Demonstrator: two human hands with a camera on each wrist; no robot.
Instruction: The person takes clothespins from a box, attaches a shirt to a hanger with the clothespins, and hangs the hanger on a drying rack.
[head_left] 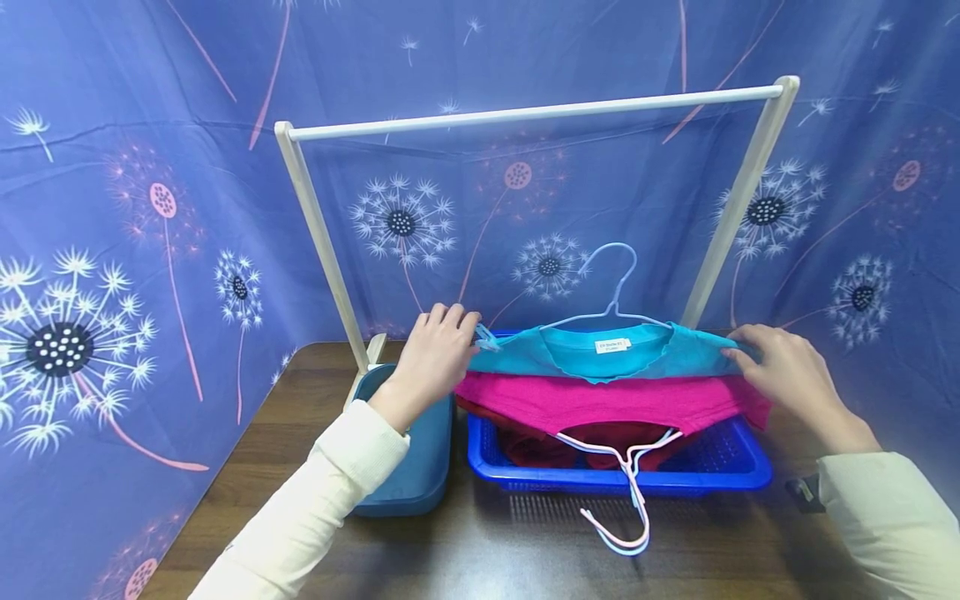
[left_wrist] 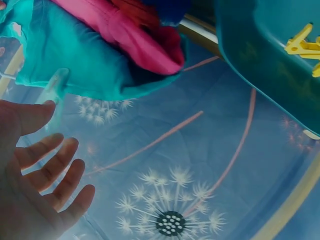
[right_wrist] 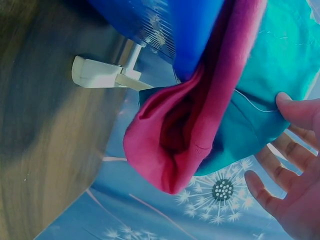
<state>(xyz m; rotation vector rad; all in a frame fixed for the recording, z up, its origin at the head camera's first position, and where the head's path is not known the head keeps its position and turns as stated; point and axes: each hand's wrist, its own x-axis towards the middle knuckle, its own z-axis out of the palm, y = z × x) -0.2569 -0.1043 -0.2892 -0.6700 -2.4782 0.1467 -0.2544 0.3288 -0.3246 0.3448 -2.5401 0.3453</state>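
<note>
A teal shirt (head_left: 517, 350) with a white neck label lies spread over a pink shirt (head_left: 600, 400). A pale blue hanger (head_left: 617, 283) is inside the teal shirt, its hook pointing up. A translucent light-blue clothespin (left_wrist: 57, 85) sits at the shirt's left shoulder. Beside it is my left hand (head_left: 438, 350), thumb and fingers apart in the left wrist view. At the opposite shoulder my right hand (head_left: 787, 375) pinches the teal fabric, thumb on the near side and fingers partly hidden behind. The pink shirt's sleeve (right_wrist: 165, 150) droops below the teal one.
Under the shirts stands a blue basket (head_left: 600, 479) with dark red cloth (head_left: 517, 446) in it. Two hanger hooks (head_left: 637, 525) stick out over its front. A teal bin (head_left: 412, 492) holding yellow clothespins (left_wrist: 302, 45) is at the left. Behind rises a rack with a white rod (head_left: 532, 112).
</note>
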